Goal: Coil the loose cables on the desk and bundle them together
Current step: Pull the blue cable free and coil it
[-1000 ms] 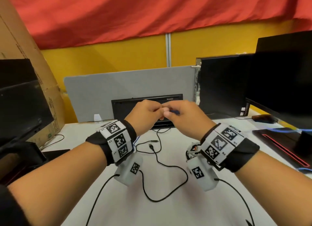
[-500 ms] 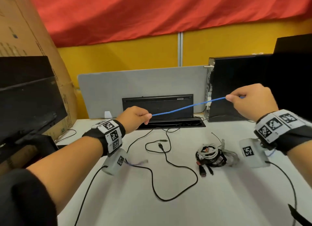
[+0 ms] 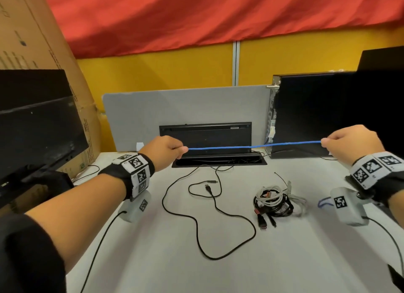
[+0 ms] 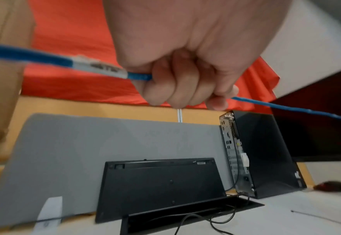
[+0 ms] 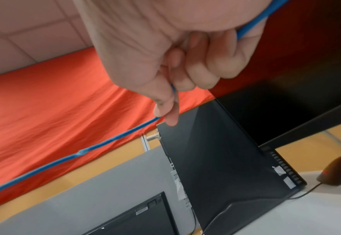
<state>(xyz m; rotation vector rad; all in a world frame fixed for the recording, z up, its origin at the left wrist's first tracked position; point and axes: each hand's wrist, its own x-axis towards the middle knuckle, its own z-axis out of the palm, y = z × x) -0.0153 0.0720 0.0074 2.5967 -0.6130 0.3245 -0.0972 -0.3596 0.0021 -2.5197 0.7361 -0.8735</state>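
Note:
A blue cable (image 3: pixel 253 145) is stretched nearly straight above the desk between my two hands. My left hand (image 3: pixel 172 149) grips one part of it in a curled fist (image 4: pixel 177 85); the blue cable (image 4: pixel 34 57) runs on past the fist with a white label on it. My right hand (image 3: pixel 341 143) pinches the other part between thumb and forefinger (image 5: pixel 167 109), and the blue cable (image 5: pixel 81 152) trails off to the left. A loose black cable (image 3: pixel 209 216) snakes over the white desk (image 3: pixel 153 260). A coiled bundle of white and black cables (image 3: pixel 275 202) lies to its right.
A black keyboard (image 3: pixel 205 137) leans on a grey divider (image 3: pixel 135 117) behind an open cable tray (image 3: pixel 218 161). A black computer case (image 3: pixel 310 113) stands at the back right, a monitor (image 3: pixel 37 126) and cardboard box at the left. A dark mouse (image 4: pixel 334 185) lies beyond the case.
My hands were together in front of the keyboard a second ago. They have moved apart, the right hand far to the right, drawing the blue cable out taut between them.

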